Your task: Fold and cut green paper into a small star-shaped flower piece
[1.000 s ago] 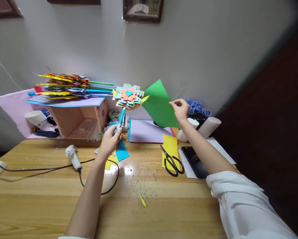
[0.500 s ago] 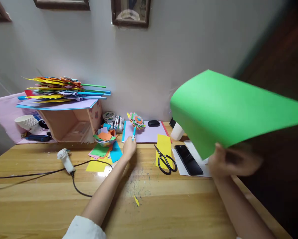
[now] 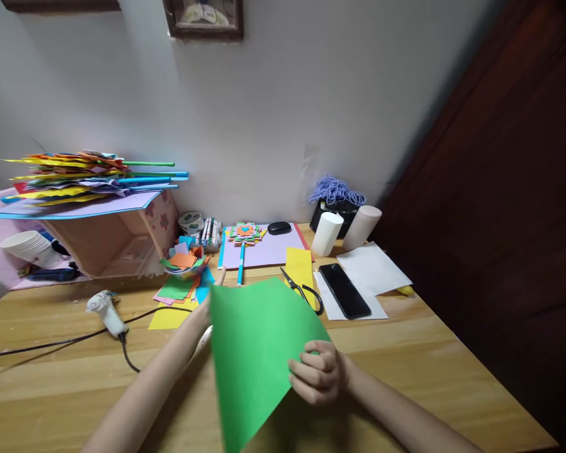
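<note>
Green sheet (image 3: pixel 264 352) was up off the surface (image 3: pixel 443 352), tilted and bowed, between my 2 hands. Right hand (image 3: pixel 323 371): fingers curled tight over the sheet's right-hand edge, holding it. Left hand (image 3: pixel 207 309): partly hidden at the far left corner, 1 digit pointing away from me; could not tell whether it gripped the paper or how far its fingers were spread. Key relation: sheet lay to the left of my right fingers; its longest visible edge ran down the left side, from the far corner toward me. Right hand was nearer my body, left hand farther out. Just beyond the sheet: black scissors (image 3: pixel 301 290) across a yellow strip (image 3: pixel 299 261), handles partly masked by the green. Farther back, paper flower (image 3: pixel 245 233) lay on a lilac sheet (image 3: pixel 283 251), blue stem (image 3: pixel 241 264) toward me.
</note>
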`<state>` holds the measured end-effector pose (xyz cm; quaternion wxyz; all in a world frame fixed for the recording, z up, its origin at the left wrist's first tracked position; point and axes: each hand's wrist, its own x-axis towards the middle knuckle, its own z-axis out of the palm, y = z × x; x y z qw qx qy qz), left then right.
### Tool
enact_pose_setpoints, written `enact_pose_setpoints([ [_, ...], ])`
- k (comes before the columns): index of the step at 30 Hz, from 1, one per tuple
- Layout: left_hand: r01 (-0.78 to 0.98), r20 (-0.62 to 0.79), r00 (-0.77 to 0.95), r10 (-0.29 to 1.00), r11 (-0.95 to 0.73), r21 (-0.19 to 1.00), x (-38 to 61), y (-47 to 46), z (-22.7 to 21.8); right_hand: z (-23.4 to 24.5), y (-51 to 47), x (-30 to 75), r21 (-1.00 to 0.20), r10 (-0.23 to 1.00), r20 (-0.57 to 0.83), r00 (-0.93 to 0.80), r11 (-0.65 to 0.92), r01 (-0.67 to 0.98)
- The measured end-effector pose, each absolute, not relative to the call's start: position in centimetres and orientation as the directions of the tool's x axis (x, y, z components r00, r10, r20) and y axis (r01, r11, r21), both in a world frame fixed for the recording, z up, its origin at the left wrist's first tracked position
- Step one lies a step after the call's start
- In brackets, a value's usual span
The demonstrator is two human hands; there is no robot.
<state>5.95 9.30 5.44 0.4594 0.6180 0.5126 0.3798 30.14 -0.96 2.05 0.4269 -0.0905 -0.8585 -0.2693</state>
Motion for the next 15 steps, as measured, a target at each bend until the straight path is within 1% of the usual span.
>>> enact_pose_setpoints([
  [2, 0.275, -0.136, 0.282, 0.95, 0.055, 0.96, 5.1, 8.9, 5.6, 1.9, -1.3, 30.4, 0.359, -0.054, 0.745, -0.665, 0.873, 0.331],
  [4, 0.298, -0.236, 0.351, 0.906, 0.13, 0.946, 4.8, 8.6, 5.6, 2.0, -1.6, 31.2, 0.325, -0.012, 0.705, -0.709, 0.894, 0.308],
  [7, 0.329, -0.373, 0.48, 0.794, 0.231, 0.915, 4.6, 8.1, 5.7, 2.7, -1.9, 33.0, 0.326, 0.042, 0.665, -0.746, 0.882, 0.34],
  [8, 0.32, -0.389, 0.511, 0.767, 0.25, 0.914, 4.4, 7.8, 5.8, 3.0, -1.9, 33.6, 0.344, 0.054, 0.664, -0.745, 0.864, 0.369],
  [9, 0.298, -0.385, 0.52, 0.763, 0.261, 0.918, 4.3, 7.5, 6.0, 3.2, -1.9, 34.2, 0.354, 0.074, 0.677, -0.732, 0.84, 0.412],
  [10, 0.264, -0.37, 0.504, 0.78, 0.269, 0.926, 4.1, 7.2, 6.1, 3.4, -1.8, 34.6, 0.339, 0.109, 0.707, -0.698, 0.814, 0.471],
  [11, 0.218, -0.347, 0.466, 0.814, 0.274, 0.936, 4.0, 6.8, 6.2, 3.5, -1.7, 35.0, 0.283, 0.171, 0.757, -0.63, 0.783, 0.554],
  [13, 0.113, -0.311, 0.368, 0.877, 0.289, 0.951, 3.8, 6.1, 6.2, 3.5, -1.4, 35.2, 0.083, 0.332, 0.849, -0.411, 0.685, 0.724],
  [14, 0.053, -0.298, 0.332, 0.895, 0.297, 0.953, 3.9, 5.8, 6.0, 3.5, -1.2, 35.0, -0.007, 0.39, 0.864, -0.318, 0.642, 0.767],
  [15, -0.009, -0.279, 0.3, 0.912, 0.295, 0.955, 4.0, 5.5, 5.7, 3.4, -0.9, 34.8, -0.059, 0.426, 0.862, -0.276, 0.625, 0.779],
])
